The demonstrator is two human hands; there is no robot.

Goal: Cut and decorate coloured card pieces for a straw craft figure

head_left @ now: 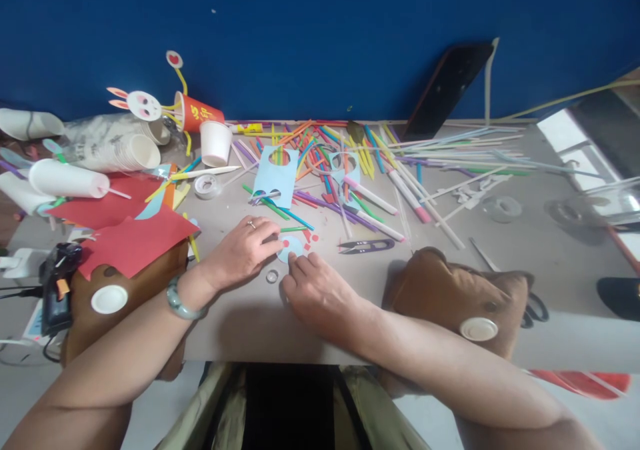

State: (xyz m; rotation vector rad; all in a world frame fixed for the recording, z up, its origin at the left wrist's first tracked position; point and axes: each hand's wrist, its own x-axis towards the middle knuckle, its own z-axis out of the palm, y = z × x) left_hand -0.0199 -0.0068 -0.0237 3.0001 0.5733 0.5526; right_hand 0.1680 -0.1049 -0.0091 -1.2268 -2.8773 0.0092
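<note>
A light blue paper circle (293, 249) lies on the table between my two hands. My left hand (249, 249), with a ring and a jade-coloured bangle, is closed, thumb and fingertips at the circle's left edge beside a small red paper bit (285, 243). Curled at its lower edge is my right hand (316, 290), fingertips on the paper; the exact grip is partly hidden. Small red paper scraps (315, 238) are right of the circle. Just below my left fingers sits a small clear ring-shaped roll (271, 276). Thread snips (367, 246) rest to the right.
Cut blue card (275, 193), coloured straws (440, 147) and markers (371, 197) crowd the back. A rabbit figure on a red cup (200, 113), paper cups (216, 143) and red paper (140, 240) are left. A phone (447, 90) leans on the blue wall; a brown cloth bundle (450, 290) flanks my right forearm.
</note>
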